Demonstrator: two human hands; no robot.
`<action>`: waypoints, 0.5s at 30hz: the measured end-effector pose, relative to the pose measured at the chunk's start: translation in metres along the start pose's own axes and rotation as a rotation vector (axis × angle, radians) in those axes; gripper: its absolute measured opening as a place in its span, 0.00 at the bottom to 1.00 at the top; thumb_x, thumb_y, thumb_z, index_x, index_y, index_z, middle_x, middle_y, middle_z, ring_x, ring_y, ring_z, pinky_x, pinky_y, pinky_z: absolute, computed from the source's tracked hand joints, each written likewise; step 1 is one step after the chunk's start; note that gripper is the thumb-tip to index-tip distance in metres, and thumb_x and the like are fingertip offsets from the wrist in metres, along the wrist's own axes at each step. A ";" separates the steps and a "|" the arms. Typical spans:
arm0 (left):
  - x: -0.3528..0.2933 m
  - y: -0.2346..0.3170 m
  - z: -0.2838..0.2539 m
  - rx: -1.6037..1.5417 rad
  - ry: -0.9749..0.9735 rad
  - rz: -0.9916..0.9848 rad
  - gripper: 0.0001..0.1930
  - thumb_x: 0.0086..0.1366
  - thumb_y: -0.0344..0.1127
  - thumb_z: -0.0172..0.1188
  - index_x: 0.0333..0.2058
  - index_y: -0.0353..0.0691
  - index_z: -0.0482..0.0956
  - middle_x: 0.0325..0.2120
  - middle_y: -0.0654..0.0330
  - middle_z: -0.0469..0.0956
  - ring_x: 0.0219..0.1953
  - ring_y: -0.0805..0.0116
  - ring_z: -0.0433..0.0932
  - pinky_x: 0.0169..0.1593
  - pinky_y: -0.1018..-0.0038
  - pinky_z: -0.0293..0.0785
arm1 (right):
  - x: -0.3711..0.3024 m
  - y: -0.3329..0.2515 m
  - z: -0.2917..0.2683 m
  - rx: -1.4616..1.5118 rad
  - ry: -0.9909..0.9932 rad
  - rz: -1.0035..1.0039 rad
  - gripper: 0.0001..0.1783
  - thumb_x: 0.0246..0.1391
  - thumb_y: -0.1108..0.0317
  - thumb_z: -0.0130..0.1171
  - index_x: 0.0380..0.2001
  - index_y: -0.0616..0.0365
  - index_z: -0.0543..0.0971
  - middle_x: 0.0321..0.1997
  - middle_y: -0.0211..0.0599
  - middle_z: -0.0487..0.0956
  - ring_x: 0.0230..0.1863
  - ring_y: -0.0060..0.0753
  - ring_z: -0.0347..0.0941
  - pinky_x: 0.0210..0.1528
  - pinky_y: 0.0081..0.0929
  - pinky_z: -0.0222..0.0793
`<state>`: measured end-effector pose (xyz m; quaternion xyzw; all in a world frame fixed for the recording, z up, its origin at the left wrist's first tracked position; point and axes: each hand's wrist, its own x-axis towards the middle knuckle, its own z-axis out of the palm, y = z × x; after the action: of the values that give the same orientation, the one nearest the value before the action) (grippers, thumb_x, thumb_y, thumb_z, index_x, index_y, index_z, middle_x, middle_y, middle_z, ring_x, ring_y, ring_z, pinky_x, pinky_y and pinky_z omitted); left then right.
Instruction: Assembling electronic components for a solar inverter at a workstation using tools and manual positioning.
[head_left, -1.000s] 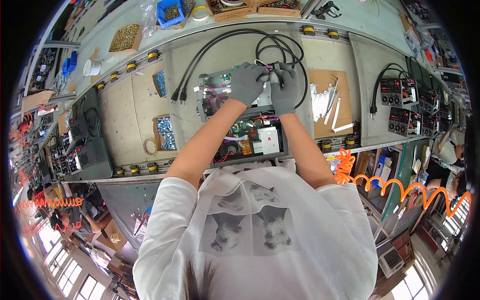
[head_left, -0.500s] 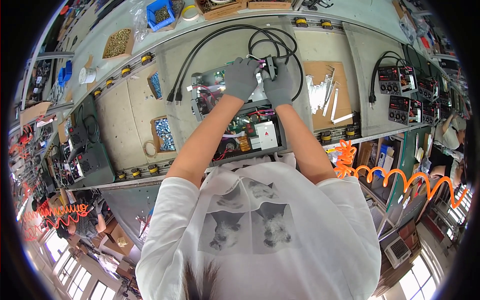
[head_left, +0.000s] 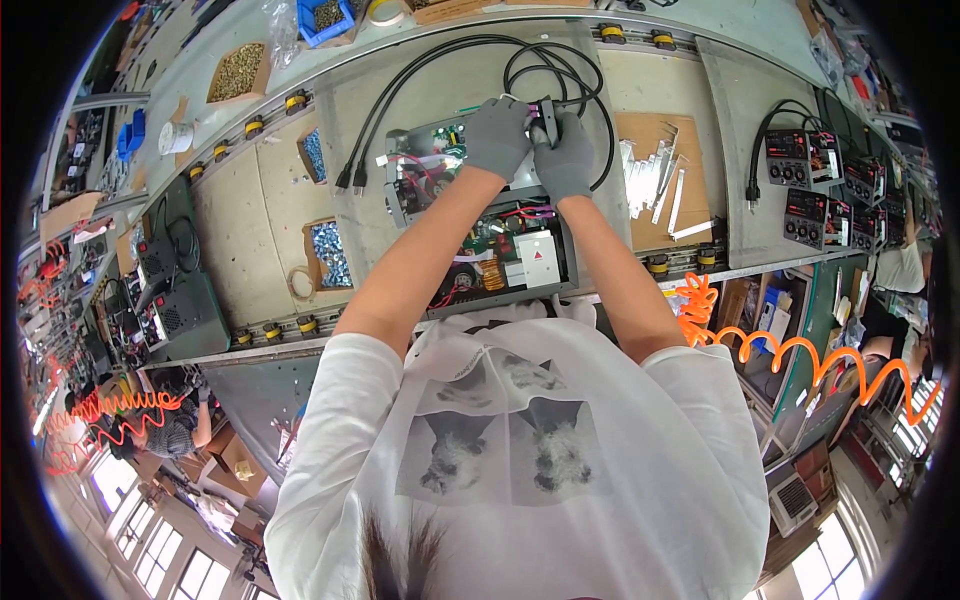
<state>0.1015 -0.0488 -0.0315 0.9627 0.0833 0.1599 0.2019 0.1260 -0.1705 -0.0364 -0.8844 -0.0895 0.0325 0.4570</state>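
Note:
Both my hands wear grey gloves and meet at the right end of the farther open metal chassis (head_left: 396, 212), which holds a green circuit board (head_left: 436, 138). With bent fingers my right hand (head_left: 566, 160) grips a small dark end panel (head_left: 548, 118), where black power cords (head_left: 452, 42) come in. My left hand (head_left: 496, 138) is closed against the panel's inner side, beside some thin wires; its fingertips are partly hidden, and I cannot make out what they pinch. Nearer my body sits a second open chassis (head_left: 572, 268) with coloured wires, a copper coil and a white cover plate (head_left: 538, 256).
Cardboard trays of small blue-silver parts (head_left: 330, 256) lie to the left. Thin metal strips (head_left: 676, 195) rest on cardboard at right, before black-fronted units (head_left: 800, 160). Yellow rollers (head_left: 657, 264) line the bench rails. An orange coiled hose (head_left: 780, 348) hangs at lower right.
The whole view has shifted slightly, so the bench appears higher. My left fingers have drawn in a little beside the panel; my right hand keeps its grip.

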 end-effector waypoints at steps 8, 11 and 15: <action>0.002 0.003 -0.036 0.056 -0.041 -0.001 0.11 0.56 0.39 0.60 0.39 0.49 0.82 0.35 0.61 0.80 0.41 0.58 0.76 0.45 0.63 0.72 | 0.002 0.007 0.008 -0.014 -0.014 0.010 0.25 0.52 0.64 0.61 0.52 0.62 0.71 0.47 0.54 0.75 0.49 0.57 0.73 0.51 0.43 0.69; -0.019 0.011 -0.077 0.085 0.071 -0.073 0.14 0.59 0.39 0.59 0.44 0.50 0.81 0.38 0.61 0.79 0.42 0.56 0.76 0.45 0.62 0.71 | 0.003 0.002 0.011 -0.006 0.014 -0.020 0.26 0.55 0.64 0.58 0.55 0.62 0.68 0.52 0.56 0.74 0.53 0.57 0.71 0.53 0.42 0.68; -0.083 -0.017 -0.121 -0.055 0.303 -0.199 0.14 0.59 0.35 0.55 0.44 0.44 0.79 0.39 0.55 0.78 0.44 0.53 0.74 0.47 0.60 0.69 | 0.005 -0.017 0.015 -0.022 0.060 0.036 0.32 0.56 0.68 0.57 0.62 0.63 0.62 0.55 0.53 0.73 0.55 0.53 0.72 0.56 0.39 0.67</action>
<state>-0.0189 -0.0083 0.0432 0.9087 0.2033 0.2845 0.2279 0.1264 -0.1480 -0.0313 -0.8914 -0.0602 0.0132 0.4490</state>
